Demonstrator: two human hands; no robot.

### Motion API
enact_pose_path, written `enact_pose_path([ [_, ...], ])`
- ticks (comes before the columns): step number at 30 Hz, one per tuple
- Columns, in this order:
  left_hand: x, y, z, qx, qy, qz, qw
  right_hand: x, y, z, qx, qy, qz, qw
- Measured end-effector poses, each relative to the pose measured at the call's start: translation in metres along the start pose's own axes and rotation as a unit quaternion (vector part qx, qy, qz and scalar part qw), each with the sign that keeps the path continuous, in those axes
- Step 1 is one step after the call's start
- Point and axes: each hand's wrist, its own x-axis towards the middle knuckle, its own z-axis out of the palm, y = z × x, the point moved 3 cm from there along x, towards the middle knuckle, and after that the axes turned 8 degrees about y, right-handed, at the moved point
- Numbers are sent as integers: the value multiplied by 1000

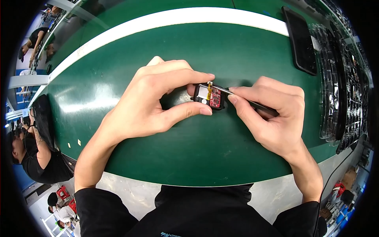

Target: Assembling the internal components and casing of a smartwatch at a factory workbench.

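Note:
Between the thumb and fingers of my left hand (152, 94) is a small black device housing (219, 106), its inside facing up. A red circuit board, a silvery-white rectangular part and a strip of yellow tape show in it. My right hand (276, 106) is closed in a pinch round tweezers (260, 107) with a dark handle and a metal tip. That tip reaches the top of the yellow strip, beside a small white piece near my left index fingertip. Whether the tip grips this piece is too small to tell.
A green work table (189, 154) lies under my hands, with a white ledge (177, 19) along its far side. At the right are a black phone-like slab (301, 43) and stacked clear and black trays (331, 83). Another person (39, 154) sits at the left.

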Motion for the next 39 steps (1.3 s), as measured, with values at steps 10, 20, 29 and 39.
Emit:
enact_pose_path([
  [10,1,2,-1,-21,18,-24,999,-1,-5,-1,-61,25,-98,993],
  [20,1,-1,-2,-30,11,-15,999,-1,-5,1,-64,26,-108,992],
  [29,2,-12,-10,-70,-57,-32,995,1,1,-3,61,-25,11,998],
  [39,3,-8,-8,-44,-55,2,997,-1,3,-2,45,-38,4,998],
])
